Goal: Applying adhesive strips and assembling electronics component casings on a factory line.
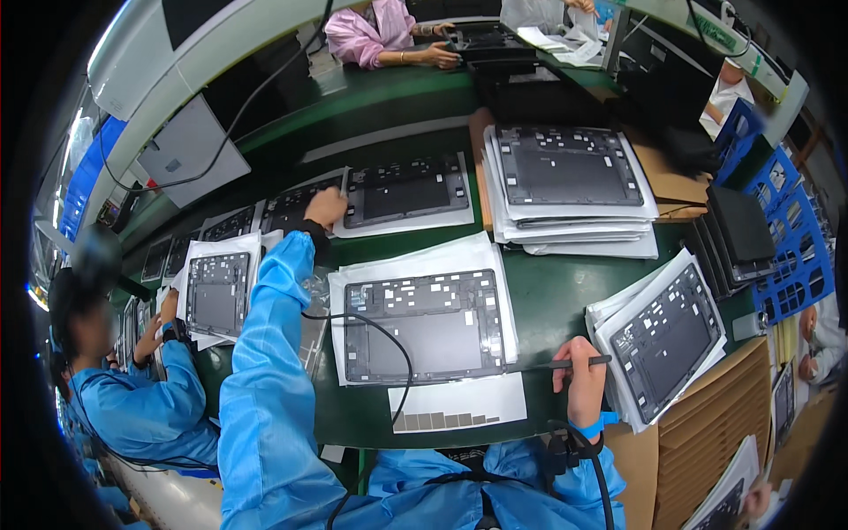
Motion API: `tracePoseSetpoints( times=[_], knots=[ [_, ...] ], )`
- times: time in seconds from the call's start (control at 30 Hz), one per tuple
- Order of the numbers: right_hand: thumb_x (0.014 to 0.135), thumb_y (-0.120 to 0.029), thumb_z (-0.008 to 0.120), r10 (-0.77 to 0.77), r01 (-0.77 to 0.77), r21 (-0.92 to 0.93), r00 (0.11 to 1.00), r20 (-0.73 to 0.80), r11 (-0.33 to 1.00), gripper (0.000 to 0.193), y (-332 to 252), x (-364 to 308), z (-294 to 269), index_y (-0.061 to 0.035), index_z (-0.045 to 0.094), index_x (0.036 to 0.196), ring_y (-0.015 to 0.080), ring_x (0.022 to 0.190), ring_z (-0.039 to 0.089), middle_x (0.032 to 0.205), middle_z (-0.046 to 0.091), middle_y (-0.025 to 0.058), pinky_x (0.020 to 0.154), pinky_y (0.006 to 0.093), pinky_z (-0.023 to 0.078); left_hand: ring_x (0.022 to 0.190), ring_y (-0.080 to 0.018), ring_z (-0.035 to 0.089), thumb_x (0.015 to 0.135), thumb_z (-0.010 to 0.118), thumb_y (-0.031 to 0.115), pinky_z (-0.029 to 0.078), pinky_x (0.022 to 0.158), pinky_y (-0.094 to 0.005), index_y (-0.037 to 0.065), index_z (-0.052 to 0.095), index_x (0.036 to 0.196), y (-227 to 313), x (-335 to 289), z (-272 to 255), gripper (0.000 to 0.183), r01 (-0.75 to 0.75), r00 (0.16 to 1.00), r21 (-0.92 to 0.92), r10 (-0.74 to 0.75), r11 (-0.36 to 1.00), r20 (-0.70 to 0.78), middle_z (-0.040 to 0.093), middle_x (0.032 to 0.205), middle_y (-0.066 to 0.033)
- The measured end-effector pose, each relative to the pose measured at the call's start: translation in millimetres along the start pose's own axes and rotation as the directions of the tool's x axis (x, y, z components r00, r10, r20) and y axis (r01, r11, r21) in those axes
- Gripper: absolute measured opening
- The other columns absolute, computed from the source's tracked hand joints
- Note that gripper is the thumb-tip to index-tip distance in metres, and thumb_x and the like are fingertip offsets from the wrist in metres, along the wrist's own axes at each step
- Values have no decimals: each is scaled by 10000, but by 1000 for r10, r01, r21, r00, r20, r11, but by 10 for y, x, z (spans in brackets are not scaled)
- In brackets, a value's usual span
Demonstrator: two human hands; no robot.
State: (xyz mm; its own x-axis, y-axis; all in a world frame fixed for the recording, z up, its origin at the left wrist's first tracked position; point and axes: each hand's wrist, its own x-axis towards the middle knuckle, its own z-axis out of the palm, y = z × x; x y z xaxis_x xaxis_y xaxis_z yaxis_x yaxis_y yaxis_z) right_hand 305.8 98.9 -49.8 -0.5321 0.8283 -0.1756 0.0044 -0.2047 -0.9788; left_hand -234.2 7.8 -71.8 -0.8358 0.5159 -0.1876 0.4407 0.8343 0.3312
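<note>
In front of me a dark tablet-sized housing panel [424, 327] lies on white paper sheets [375, 274], with many small white pads on its upper part. My right hand [583, 380] grips a thin dark pen-shaped tool [561, 364], its fine tip pointing left near the panel's lower right corner. My left hand [327, 209] reaches far forward between two more panels, the right one [406, 190] and the left one [296, 208]. Its fingers are curled, and what they hold is hidden. Below the near panel lies a white sheet [503, 402] with a row of grey-brown strips.
Stacked panels with paper stand at the back right [570, 168] and right [667, 344]. Blue plastic racks [795, 238] and brown cardboard [711, 442] are at the right. A co-worker in blue [146, 397] sits left; another in pink [371, 35] works opposite. Black cables cross near my left arm.
</note>
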Motion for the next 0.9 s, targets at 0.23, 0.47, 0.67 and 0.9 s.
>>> tracePoseSetpoints(
  times=[0.23, 0.47, 0.67, 0.9],
  knots=[
    [901, 2, 674, -12, 6, 25, 972, 236, 1000, 204, 1, -187, 98, 57, 664, 1097, 118, 748, 637, 936, 636, 81, 640, 235, 518, 835, -378, 668, 934, 564, 333, 538, 710, -467, 48, 615, 1093, 171, -1138, -761, 331, -318, 812, 410, 469, 855, -348, 684, 925, -167],
    [876, 23, 703, 48, -47, -16, 997, 62, 999, 220, 245, -510, 136, 78, 630, 1076, 208, 811, 710, 962, 683, 140, 693, 264, 575, 860, -302, 619, 796, 692, 147, 506, 741, -394, 82, 655, 1138, 40, -3699, 20, 350, -701, 704, 49, 701, 712, -114, 636, 945, -112],
    [883, 44, 685, 108, -110, 19, 990, 96, 994, 152, 330, -766, 733, 65, 623, 1020, 230, 815, 727, 897, 703, 154, 675, 273, 590, 1347, -366, 413, 776, 744, 296, 312, 1124, -534, 168, 565, 1366, -254, -4501, 922, 629, -571, 819, 46, 573, 820, -42, 453, 1446, -171],
    [865, -14, 736, 157, -154, -32, 977, 143, 988, 160, 664, -952, 1198, 45, 643, 982, 188, 751, 724, 845, 709, 117, 607, 234, 550, 1382, -366, 384, 749, 755, 355, 275, 1131, -564, 237, 601, 1345, -363, -4563, 1155, 627, -511, 853, -1, 508, 859, -119, 410, 1496, -183]
  ],
)
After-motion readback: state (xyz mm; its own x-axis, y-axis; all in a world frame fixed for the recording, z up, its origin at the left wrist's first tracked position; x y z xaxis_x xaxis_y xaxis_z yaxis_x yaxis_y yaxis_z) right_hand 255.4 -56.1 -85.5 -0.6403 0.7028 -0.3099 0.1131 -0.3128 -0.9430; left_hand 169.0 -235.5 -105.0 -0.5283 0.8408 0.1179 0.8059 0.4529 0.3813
